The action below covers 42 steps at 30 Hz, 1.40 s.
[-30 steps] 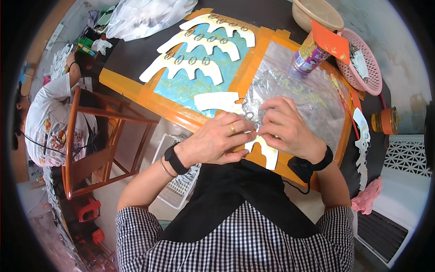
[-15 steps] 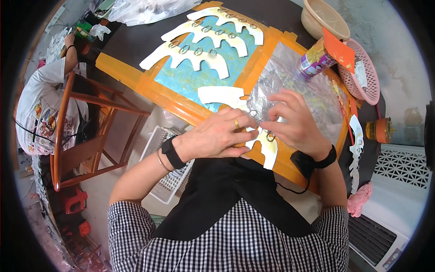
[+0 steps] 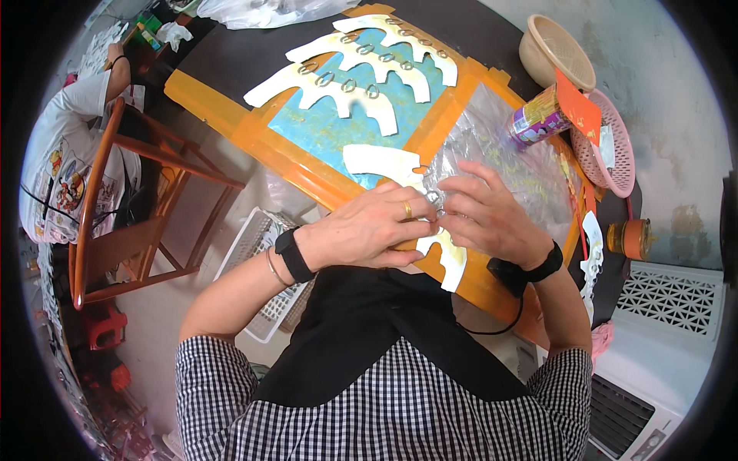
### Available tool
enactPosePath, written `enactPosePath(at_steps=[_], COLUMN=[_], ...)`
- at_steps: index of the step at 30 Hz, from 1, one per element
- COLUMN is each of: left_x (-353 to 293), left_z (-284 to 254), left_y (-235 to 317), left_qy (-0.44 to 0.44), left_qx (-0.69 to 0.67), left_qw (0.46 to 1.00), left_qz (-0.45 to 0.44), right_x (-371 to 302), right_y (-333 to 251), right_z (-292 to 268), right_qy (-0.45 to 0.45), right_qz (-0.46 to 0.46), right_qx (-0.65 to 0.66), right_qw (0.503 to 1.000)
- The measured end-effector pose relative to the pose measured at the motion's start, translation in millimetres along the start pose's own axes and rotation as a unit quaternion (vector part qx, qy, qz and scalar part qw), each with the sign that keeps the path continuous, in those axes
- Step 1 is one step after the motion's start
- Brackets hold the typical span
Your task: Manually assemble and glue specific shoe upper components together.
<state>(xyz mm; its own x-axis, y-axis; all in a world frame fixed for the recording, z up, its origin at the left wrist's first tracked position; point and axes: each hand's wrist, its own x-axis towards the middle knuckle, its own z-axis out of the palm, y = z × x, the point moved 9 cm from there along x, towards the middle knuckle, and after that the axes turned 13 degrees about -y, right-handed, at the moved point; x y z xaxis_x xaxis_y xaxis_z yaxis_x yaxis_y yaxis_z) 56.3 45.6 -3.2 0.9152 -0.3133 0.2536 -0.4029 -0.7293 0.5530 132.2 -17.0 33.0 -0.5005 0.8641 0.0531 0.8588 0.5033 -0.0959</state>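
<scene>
A white, yellow-tinged scalloped strip (image 3: 380,160) lies on the orange-edged board in front of me. My left hand (image 3: 369,228), with a gold ring on one finger, is closed over its middle, with the fingers bent onto the strip. My right hand (image 3: 492,219) meets it from the other side, with thumb and fingertips drawn together at a small shiny metal piece (image 3: 433,199). What those fingertips pinch is mostly hidden. Farther up the board rest three similar strips, the nearest one (image 3: 327,91) carrying a row of metal rings (image 3: 326,78).
The board has a blue sheet (image 3: 307,138) and clear plastic film (image 3: 480,115). On the right stand a purple-and-gold can (image 3: 534,119) with an orange card, a pink basket (image 3: 626,165), a beige basket (image 3: 538,58) and an amber jar (image 3: 634,237). Another person (image 3: 73,161) sits at left.
My right hand's fingertips have closed in toward the left hand, and a ring that showed beneath them is now covered. The whole view has shifted slightly. My left hand keeps its grip.
</scene>
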Motion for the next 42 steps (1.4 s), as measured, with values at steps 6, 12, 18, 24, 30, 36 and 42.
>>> enactPosePath(at_steps=[6,12,18,24,30,36,42], left_x=[0.3,1.9,1.6,3.5,4.6,6.0,5.7], left_z=[1.7,1.6,-0.4,-0.7,3.5,5.0,8.7], left_y=[-4.7,-6.0,-5.0,-2.4,-1.8,1.3,5.5], left_qy=[0.002,-0.007,0.005,0.011,-0.018,-0.030,-0.036], left_qx=[-0.022,-0.023,-0.021,-0.012,0.002,0.038,0.070], left_qw=[1.000,1.000,1.000,1.000,1.000,0.999,0.997], left_qz=[-0.006,-0.006,-0.002,0.004,-0.012,-0.017,-0.020], right_x=[-8.3,-9.6,-9.6,-9.9,-11.3,-18.6,-25.9], right_y=[-4.8,-7.4,-7.7,-10.2,-12.6,-15.1,-12.6], right_z=[0.2,-0.3,-1.0,-1.0,-0.3,-1.3,-1.1], right_qy=[0.027,0.028,0.024,0.016,-0.011,-0.013,0.007], right_qz=[0.015,0.036,0.040,0.033,0.048,0.080,0.096], right_qx=[0.024,0.010,0.006,0.002,-0.009,-0.016,0.009], right_qw=[0.999,0.999,0.999,0.999,0.999,0.997,0.995])
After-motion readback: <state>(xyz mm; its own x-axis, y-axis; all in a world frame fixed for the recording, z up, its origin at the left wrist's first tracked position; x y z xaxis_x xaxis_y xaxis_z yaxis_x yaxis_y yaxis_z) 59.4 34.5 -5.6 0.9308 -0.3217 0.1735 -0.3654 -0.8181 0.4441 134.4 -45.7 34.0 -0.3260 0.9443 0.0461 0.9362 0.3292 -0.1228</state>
